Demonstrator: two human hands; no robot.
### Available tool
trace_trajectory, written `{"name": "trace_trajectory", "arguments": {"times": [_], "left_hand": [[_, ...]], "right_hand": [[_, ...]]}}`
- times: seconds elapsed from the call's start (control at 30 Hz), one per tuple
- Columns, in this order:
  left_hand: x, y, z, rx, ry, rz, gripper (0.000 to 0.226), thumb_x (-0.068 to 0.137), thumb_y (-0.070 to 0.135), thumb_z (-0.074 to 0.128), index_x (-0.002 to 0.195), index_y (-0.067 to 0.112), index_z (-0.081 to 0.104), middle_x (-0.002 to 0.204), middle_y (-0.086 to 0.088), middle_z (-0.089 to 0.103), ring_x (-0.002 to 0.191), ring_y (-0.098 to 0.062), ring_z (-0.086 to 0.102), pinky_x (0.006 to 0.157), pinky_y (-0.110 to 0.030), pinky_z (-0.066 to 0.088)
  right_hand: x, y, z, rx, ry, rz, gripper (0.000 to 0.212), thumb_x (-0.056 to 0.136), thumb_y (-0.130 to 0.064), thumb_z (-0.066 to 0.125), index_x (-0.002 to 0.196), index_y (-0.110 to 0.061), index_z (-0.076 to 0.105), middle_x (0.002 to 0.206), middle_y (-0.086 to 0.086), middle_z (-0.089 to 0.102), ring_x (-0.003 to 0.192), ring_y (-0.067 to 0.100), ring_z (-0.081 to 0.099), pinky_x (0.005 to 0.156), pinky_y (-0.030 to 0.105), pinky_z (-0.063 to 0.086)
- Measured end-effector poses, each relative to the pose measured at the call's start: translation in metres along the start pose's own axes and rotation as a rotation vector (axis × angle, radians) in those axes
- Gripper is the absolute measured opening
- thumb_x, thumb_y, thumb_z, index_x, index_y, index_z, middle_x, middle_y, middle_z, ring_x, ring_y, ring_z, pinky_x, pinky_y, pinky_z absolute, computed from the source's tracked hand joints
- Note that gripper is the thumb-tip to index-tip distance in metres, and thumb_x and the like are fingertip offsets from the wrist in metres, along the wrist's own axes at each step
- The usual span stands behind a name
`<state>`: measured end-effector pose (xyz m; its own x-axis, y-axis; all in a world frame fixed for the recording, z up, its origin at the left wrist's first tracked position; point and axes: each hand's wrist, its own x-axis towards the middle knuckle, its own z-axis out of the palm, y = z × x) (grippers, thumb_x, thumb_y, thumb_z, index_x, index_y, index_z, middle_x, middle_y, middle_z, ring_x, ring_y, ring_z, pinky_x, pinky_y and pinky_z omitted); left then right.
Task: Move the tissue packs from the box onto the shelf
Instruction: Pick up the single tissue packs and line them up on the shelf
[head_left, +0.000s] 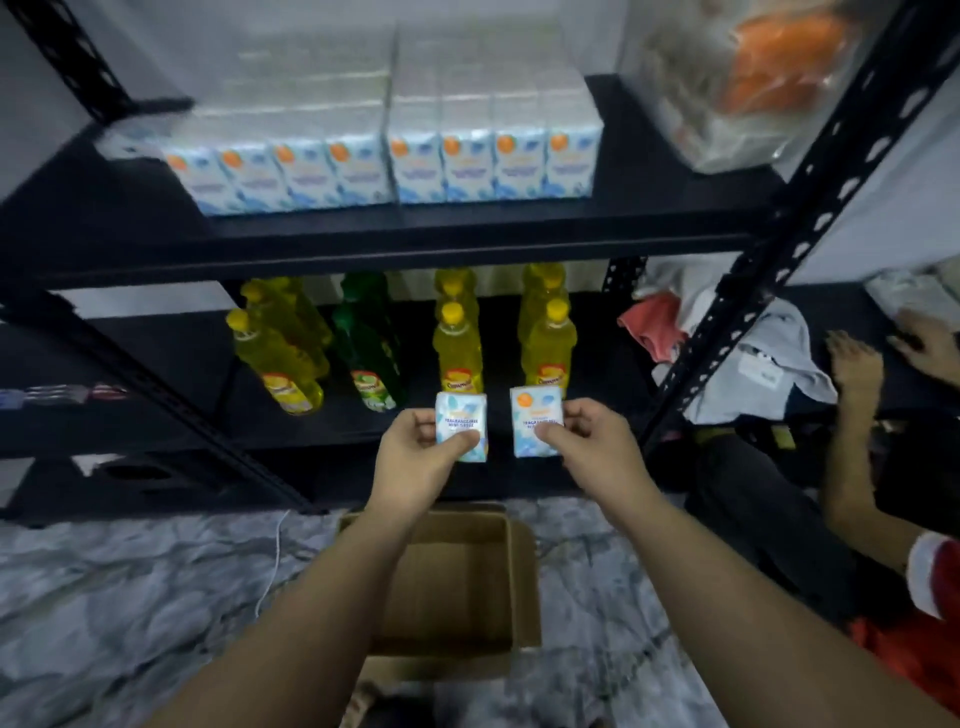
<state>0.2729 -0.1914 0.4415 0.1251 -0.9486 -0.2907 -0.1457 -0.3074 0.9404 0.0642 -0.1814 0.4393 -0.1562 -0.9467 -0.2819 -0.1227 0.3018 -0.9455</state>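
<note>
Left hand (415, 449) fingers (460, 441) pinch the lower edge of one tissue pack (462, 423); right hand (589, 441) fingers (550, 434) clamp the side of a second pack (535, 423). Both packs held in the air above the open box (514, 571), below the shelf (363, 234) where matching packs (389, 161) stand in rows. Likely light, soft, film-wrapped and slightly slick: better gripped across the flat faces, without crushing.

Yellow bottles (457, 348) and a green bottle (366, 345) stand on the lower level, crumpled cloths (727, 332) lie to their right, and a white cord (274, 556) trails over the marbled floor (130, 597).
</note>
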Motion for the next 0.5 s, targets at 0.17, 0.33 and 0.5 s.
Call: {"name": "trace_trajectory", "arguments": {"times": [0.17, 0.33, 0.5], "left_hand": [[0.022, 0.043, -0.074, -0.091, 0.035, 0.114, 0.038, 0.079, 0.015, 0.086, 0.109, 0.015, 0.063, 0.099, -0.001, 0.074, 0.087, -0.012, 0.074, 0.078, -0.028, 0.061], [0.051, 0.072, -0.165, -0.084, 0.044, 0.213, 0.040, 0.077, 0.017, 0.088, 0.109, 0.016, 0.063, 0.100, 0.002, 0.075, 0.089, -0.011, 0.073, 0.073, -0.023, 0.058], [0.083, 0.105, -0.255, -0.066, 0.070, 0.293, 0.039, 0.077, 0.018, 0.088, 0.108, 0.017, 0.066, 0.099, 0.001, 0.076, 0.088, -0.011, 0.073, 0.079, -0.029, 0.059]], "right_hand": [[0.010, -0.065, 0.071, 0.010, -0.027, -0.120, 0.018, 0.088, -0.017, 0.079, 0.102, -0.014, 0.069, 0.091, 0.000, 0.076, 0.078, 0.010, 0.073, 0.062, 0.017, 0.051], [0.014, -0.120, 0.155, 0.067, 0.006, -0.198, 0.020, 0.086, -0.015, 0.080, 0.104, -0.012, 0.070, 0.093, 0.002, 0.078, 0.084, 0.014, 0.075, 0.071, 0.023, 0.057], [0.018, -0.173, 0.240, 0.099, 0.004, -0.277, 0.021, 0.086, -0.014, 0.081, 0.105, -0.011, 0.071, 0.093, 0.002, 0.078, 0.084, 0.013, 0.074, 0.071, 0.020, 0.056]]}}
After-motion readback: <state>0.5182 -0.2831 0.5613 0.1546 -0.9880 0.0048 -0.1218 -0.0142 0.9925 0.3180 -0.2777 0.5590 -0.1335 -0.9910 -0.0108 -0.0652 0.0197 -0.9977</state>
